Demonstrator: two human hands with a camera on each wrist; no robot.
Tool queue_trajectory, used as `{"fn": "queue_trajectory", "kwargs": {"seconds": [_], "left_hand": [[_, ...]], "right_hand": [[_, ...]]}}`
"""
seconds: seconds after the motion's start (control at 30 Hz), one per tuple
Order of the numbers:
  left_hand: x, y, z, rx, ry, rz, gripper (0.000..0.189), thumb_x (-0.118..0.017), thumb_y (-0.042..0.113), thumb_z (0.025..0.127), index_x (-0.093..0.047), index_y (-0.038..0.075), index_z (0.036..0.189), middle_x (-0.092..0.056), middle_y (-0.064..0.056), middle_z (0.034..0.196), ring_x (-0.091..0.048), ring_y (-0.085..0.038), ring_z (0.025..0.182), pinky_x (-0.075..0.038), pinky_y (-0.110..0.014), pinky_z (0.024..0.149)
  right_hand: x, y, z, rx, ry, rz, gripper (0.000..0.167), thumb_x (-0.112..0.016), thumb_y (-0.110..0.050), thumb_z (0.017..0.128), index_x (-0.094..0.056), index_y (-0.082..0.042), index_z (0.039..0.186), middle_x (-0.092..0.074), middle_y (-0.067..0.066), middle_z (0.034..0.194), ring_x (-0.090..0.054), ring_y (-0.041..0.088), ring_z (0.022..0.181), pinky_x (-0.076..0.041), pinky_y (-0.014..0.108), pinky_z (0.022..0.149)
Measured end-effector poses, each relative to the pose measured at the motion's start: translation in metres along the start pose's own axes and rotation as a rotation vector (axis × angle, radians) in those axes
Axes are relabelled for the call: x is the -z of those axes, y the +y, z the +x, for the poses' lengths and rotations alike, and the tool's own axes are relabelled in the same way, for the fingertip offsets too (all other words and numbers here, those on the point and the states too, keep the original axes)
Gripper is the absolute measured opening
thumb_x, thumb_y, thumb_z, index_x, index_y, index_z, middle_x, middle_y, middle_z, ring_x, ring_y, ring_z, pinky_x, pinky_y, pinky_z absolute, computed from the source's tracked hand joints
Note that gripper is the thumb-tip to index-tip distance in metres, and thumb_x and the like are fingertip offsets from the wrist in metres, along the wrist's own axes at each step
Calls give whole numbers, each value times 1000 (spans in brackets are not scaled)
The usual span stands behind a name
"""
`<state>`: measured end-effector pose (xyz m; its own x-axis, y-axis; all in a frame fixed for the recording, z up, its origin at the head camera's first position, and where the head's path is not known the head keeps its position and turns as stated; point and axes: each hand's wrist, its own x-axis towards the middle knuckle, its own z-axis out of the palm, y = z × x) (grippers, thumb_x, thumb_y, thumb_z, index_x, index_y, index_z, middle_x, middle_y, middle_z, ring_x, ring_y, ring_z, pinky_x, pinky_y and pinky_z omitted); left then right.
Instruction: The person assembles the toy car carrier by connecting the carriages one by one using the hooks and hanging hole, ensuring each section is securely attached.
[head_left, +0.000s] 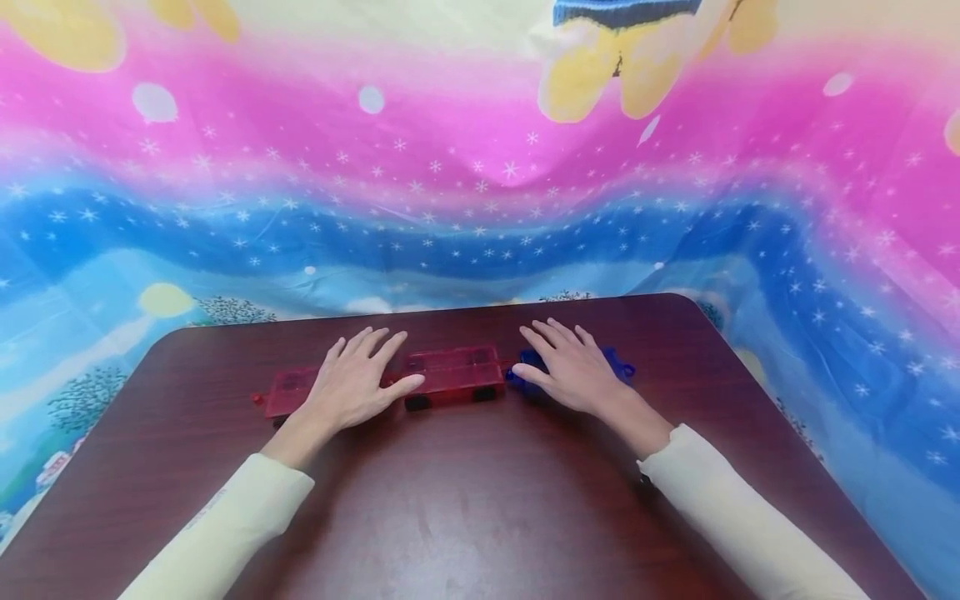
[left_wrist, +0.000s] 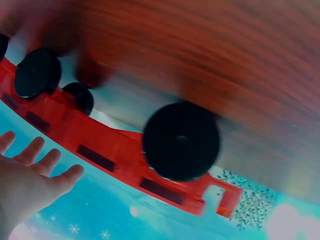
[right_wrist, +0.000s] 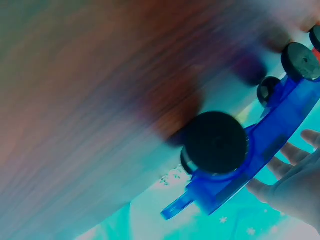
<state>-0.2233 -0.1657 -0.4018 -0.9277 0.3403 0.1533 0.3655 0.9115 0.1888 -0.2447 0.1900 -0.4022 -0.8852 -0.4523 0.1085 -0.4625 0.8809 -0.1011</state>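
Observation:
In the head view a row of translucent toy train cars stands on the table. One red car (head_left: 291, 392) is at the left, partly hidden by my left hand (head_left: 352, 383). Another red car (head_left: 450, 375) with black wheels stands in the middle, and a blue car (head_left: 621, 367) with end loops is at the right. My left hand is over the left car, fingers spread and holding nothing; in the left wrist view a gap shows between it and the red car (left_wrist: 100, 142). My right hand (head_left: 573, 371) spreads its fingers over the blue car; whether it touches is unclear.
The cars stand across the far part of the dark brown table (head_left: 465, 492), which has rounded far corners. Behind and beside it hangs a pink and blue patterned cloth (head_left: 450, 192) with snowflakes.

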Motion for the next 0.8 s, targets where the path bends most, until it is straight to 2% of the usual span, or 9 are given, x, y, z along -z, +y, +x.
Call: {"fn": "queue_trajectory", "kwargs": {"seconds": [0.27, 0.47, 0.8], "left_hand": [[-4, 9, 7, -20, -32, 27, 87, -45, 76, 93, -37, 21, 159, -36, -15, 159, -25, -38, 150, -14, -63, 119], [-5, 16, 13, -24, -28, 19, 86, -46, 75, 92, -37, 21, 159, -37, -15, 159, -25, -38, 149, -12, -62, 120], [-14, 34, 23, -54, -53, 39, 86, -45, 76, 92, -37, 22, 159, -37, -14, 159, -27, -38, 149, -14, -63, 119]], "right_hand": [[3, 10, -7, -24, -7, 23, 82, -33, -72, 100, -31, -17, 161, -31, 13, 163, -21, 34, 153, -12, 63, 119], [2, 19, -10, -28, -11, 30, 79, -36, -68, 101, -33, -15, 160, -32, 14, 163, -22, 35, 152, -13, 63, 119], [-7, 32, -12, -47, -37, 16, 81, -31, -70, 101, -34, -15, 160, -34, 14, 162, -22, 36, 152, -13, 63, 119]]}}
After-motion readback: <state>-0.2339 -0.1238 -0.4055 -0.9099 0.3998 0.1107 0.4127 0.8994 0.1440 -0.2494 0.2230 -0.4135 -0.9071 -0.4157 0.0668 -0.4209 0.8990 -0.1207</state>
